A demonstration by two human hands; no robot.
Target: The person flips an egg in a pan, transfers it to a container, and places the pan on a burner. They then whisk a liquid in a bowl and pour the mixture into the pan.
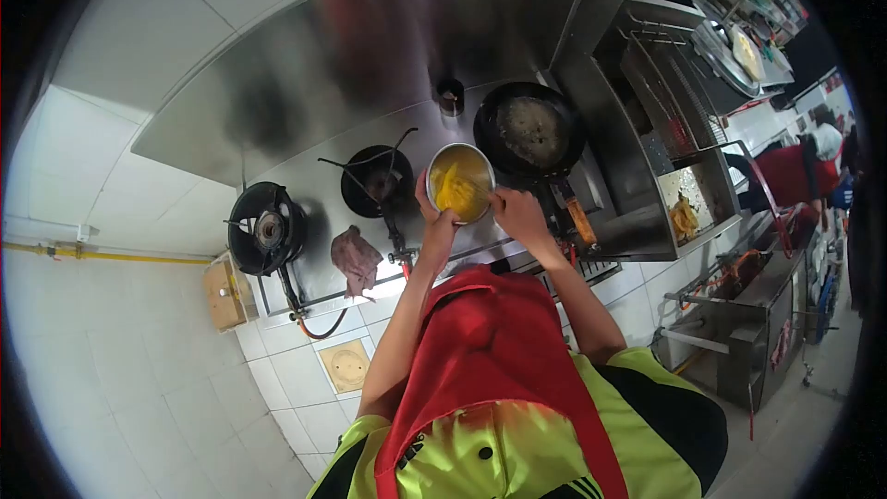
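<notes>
My left hand (pixel 437 226) is wrapped round the left and near side of a round metal bowl (pixel 465 155), with the thumb at its rim. Inside the bowl is a yellow mixture (pixel 454 189) that looks like beaten egg. At the bowl's right rim is my right hand (pixel 520 217), its fingers closed; any thin utensil in them is too blurred to make out. Just beyond the bowl to the right, a black frying pan (pixel 488 115) with shiny liquid in it sits over the stove, its wooden handle (pixel 579 214) pointing towards me.
Two gas burners, one nearer (pixel 377 183) and one far left (pixel 268 229), stand on the steel counter with a crumpled cloth (pixel 357 261) between them. A small dark cup (pixel 450 97) stands behind the bowl. A fryer unit (pixel 637 129) is right; another person (pixel 785 171) stands farther off.
</notes>
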